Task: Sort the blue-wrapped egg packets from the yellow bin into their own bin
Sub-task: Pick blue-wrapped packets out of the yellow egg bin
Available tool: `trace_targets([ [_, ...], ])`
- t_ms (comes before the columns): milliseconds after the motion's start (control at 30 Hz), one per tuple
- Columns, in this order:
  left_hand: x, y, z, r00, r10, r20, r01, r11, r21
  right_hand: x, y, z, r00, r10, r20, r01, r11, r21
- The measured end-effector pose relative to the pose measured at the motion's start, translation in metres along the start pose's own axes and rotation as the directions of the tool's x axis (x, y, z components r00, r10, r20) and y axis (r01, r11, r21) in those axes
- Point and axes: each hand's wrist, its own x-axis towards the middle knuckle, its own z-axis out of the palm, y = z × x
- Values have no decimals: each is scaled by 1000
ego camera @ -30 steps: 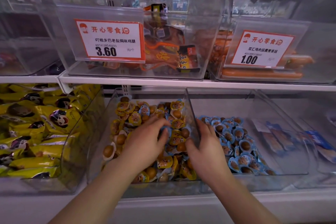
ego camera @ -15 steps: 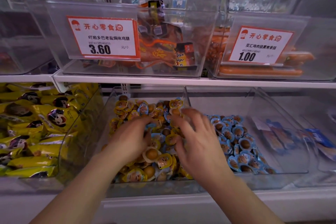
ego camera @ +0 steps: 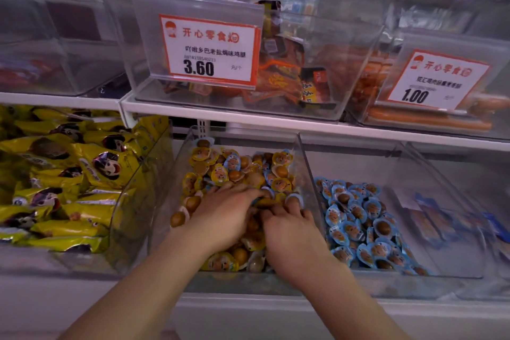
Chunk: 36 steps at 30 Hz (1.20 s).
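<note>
The middle clear bin [ego camera: 176, 174] holds yellow-wrapped egg packets [ego camera: 201, 153] mixed with a few blue-wrapped egg packets [ego camera: 232, 162]. Both hands are down in this pile. My left hand [ego camera: 223, 218] lies flat on it with fingers spread forward. My right hand [ego camera: 292, 237] is beside it, against the bin's right wall, with its fingertips bent onto the pile next to a blue-wrapped packet [ego camera: 294, 198]. The clear bin on the right [ego camera: 345, 163] holds a heap of blue-wrapped packets [ego camera: 358, 223]. Packets under my palms are hidden.
A bin of yellow snack bags [ego camera: 69, 174] stands to the left. Further right is a bin with flat blue packs [ego camera: 441, 218]. The white shelf edge [ego camera: 276, 121] overhangs the bins, with price-tagged bins [ego camera: 209, 50] above.
My right hand rose with spread fingers over the wall between the two bins, then dropped back into the yellow bin. My left hand stayed on the pile and shifted slightly right.
</note>
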Motion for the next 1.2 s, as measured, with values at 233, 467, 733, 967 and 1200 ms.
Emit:
trace_targets([
  [233,-3,-14,-4,975,-138,-174,92,965,-246,0,3,7,939,110,-325,2,945,326],
  [467,-8,-12,-5,980,-130,-153,110,986,-129,4,0,0,869,232,-438,38,850,526],
  [733,10,2,-1,959,-254,-128,257,967,2,-17,11,-17,823,456,-340,179,359,916],
  [967,7,-1,-21,864,-179,-471,68,968,-243,-23,25,-31,828,540,-149,156,32,987],
  [1200,5,57,-24,816,-425,-392,-120,539,-834,-20,8,-37,919,293,265,-11,-652,758],
])
